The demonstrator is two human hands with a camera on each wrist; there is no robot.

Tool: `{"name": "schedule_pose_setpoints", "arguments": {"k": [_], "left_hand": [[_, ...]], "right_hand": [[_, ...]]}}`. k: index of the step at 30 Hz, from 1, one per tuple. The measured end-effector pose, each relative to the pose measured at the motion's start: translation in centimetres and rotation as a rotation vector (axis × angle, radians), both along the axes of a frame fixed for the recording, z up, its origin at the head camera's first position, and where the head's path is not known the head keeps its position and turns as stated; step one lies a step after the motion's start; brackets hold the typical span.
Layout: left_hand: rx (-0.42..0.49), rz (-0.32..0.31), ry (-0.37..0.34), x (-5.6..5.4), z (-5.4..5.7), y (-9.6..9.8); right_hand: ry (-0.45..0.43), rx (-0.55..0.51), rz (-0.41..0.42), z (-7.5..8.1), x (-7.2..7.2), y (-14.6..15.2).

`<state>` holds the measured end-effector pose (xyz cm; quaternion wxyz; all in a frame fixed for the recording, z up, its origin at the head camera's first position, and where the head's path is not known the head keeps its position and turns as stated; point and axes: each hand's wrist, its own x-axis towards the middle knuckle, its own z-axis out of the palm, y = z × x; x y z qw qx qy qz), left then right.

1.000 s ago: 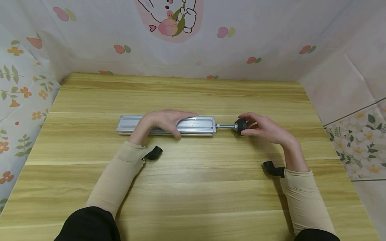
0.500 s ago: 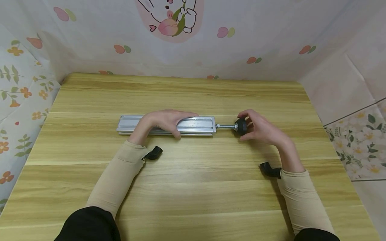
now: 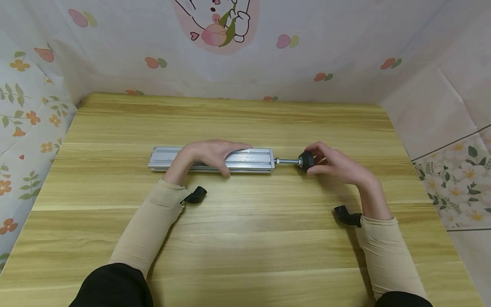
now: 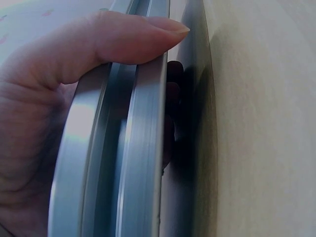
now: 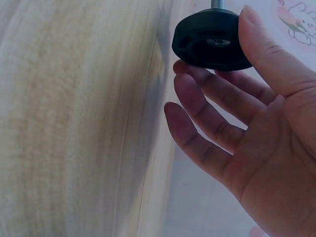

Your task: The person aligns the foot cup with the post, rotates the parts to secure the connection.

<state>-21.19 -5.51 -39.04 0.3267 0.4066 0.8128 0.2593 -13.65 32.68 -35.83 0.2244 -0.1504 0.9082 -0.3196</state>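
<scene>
A silver aluminium profile (image 3: pixel 251 160) lies lengthwise on the wooden table. My left hand (image 3: pixel 209 152) grips it from above; in the left wrist view the thumb (image 4: pixel 133 39) bends over its slotted side, and fingertips show beyond the far edge. From the profile's right end a threaded rod (image 3: pixel 287 161) with a nut sticks out, ending in a round black levelling foot (image 3: pixel 306 161). My right hand (image 3: pixel 339 165) pinches the foot's rim between thumb and fingers. The right wrist view shows the foot's hollow underside (image 5: pixel 212 44), with the other fingers curved loosely below it.
The wooden table (image 3: pixel 245 238) extends around both arms. A printed white curtain (image 3: pixel 268 72) hangs behind its back edge, with patterned cloth at both sides. Black curved pieces stick out from the left cuff (image 3: pixel 195 195) and the right cuff (image 3: pixel 347 216).
The right hand's thumb came away from the foot with the fingers spread, then closed on the rim again as the wrist swung back right. The left hand and the profile stay still.
</scene>
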Motion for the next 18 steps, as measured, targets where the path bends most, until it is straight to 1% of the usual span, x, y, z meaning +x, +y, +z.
{"name": "schedule_pose_setpoints", "arguments": {"k": [6,11,16,18], "left_hand": [[0.001,0.002,-0.007,0.03,0.10,-0.05],[0.003,-0.008,0.000,0.00,-0.01,-0.05],[-0.006,-0.006,-0.005,0.03,0.00,-0.03],[-0.008,-0.004,-0.002,0.02,-0.02,-0.04]], "right_hand": [[-0.018,0.011,0.012,0.06,-0.11,0.22],[-0.016,0.030,0.009,-0.02,-0.14,0.33],[-0.030,-0.013,-0.012,-0.06,-0.10,0.09],[-0.035,-0.038,-0.005,-0.11,-0.13,-0.22]]}}
